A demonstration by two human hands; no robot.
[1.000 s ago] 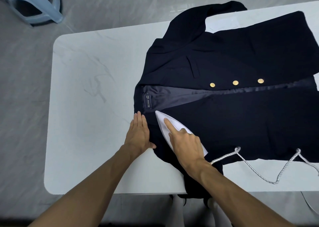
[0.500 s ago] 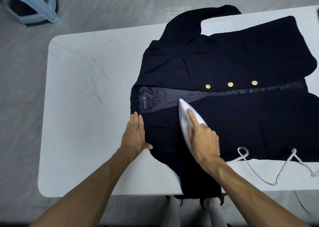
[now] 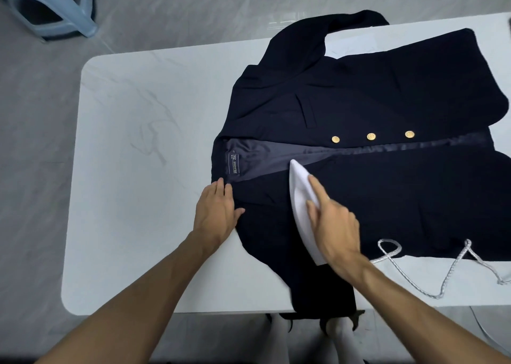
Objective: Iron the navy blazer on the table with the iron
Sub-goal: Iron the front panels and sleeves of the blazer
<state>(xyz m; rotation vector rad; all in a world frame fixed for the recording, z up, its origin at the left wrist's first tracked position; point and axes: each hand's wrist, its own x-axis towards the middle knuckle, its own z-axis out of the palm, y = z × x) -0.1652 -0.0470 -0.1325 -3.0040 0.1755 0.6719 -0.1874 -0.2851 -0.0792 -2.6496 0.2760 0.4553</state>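
Head view: the navy blazer [image 3: 387,92] lies open and flat on the white surface [image 3: 138,170], collar toward the left, one sleeve hanging over the near edge. The left hand [image 3: 217,211] rests flat, fingers straight and together, on the collar edge. The right hand [image 3: 336,231] grips the white iron [image 3: 300,197], index finger extended along its top. The iron sits on the near front panel, tip at the lining. The braided cord [image 3: 453,269] trails right. Three gold buttons [image 3: 371,136] lie on the far panel.

One navy blazer [image 3: 387,197], three gold buttons [image 3: 371,136], one iron [image 3: 301,195], one cord [image 3: 449,276], one stool [image 3: 63,12], one bench [image 3: 143,197], one left hand [image 3: 215,213], one right hand [image 3: 336,231].
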